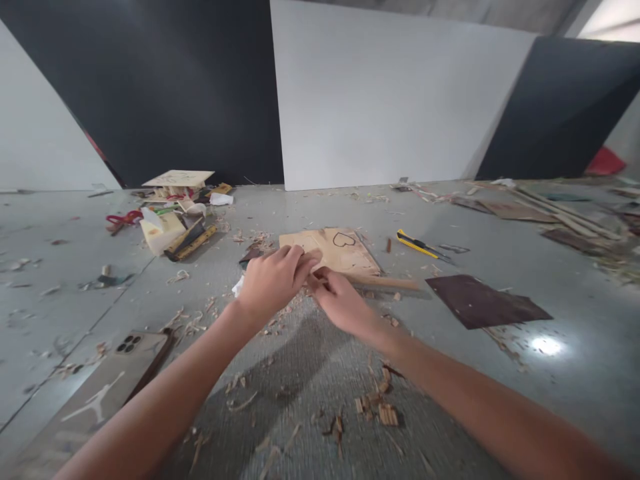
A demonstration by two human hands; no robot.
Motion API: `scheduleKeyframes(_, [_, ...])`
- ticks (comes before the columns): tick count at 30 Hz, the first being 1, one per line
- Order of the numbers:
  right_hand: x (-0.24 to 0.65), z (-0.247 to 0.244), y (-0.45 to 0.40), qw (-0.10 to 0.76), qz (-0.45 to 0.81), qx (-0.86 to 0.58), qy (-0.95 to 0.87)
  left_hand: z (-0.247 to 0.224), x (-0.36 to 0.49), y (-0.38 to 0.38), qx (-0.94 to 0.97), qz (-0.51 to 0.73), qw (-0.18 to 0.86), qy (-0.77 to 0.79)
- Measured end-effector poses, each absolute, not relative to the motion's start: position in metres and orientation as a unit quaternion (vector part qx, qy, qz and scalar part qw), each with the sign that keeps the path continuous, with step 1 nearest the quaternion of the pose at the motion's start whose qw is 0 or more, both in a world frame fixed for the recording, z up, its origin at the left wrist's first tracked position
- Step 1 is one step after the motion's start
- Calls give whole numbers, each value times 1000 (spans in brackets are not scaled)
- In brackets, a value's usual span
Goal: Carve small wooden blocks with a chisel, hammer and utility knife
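Observation:
My left hand (pixel 277 275) and my right hand (pixel 343 301) meet low over the floor, fingers closed and pinched together. Whatever sits between their fingertips is small, blurred and mostly hidden. Just beyond them lies a thin wooden board (pixel 357 257) with a heart outline drawn on it. A narrow wooden strip (pixel 387 283) runs along the board's near edge, its left end hidden behind my right hand. A scrap of white paper (pixel 239 285) shows beside my left wrist.
A yellow utility knife (pixel 419 245) and dark brown sandpaper (pixel 487 301) lie to the right. At lower left is a phone (pixel 107 390). Tools and wood pieces, with a pale panel (pixel 179 178) on top, form a pile at back left. Wood shavings (pixel 387 413) litter the floor; panels (pixel 390 100) stand behind.

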State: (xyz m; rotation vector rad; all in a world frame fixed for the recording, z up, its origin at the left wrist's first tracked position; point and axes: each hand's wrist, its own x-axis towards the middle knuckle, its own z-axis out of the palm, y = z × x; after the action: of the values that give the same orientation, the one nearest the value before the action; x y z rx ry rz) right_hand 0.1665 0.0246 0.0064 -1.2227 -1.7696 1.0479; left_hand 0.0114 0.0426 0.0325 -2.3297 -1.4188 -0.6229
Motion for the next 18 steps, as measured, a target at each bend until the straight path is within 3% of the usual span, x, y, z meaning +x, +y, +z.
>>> scheduleKeyframes(7, [149, 23, 11, 333, 707, -447, -435, 18, 8, 54, -806, -217, 215, -506])
scheduleKeyframes(14, [132, 28, -7, 451, 704, -463, -294, 23, 28, 49, -798, -191, 201, -535])
scheduleKeyframes(18, [134, 28, -6, 455, 701, -461, -298, 27, 27, 51, -805, -192, 180, -533])
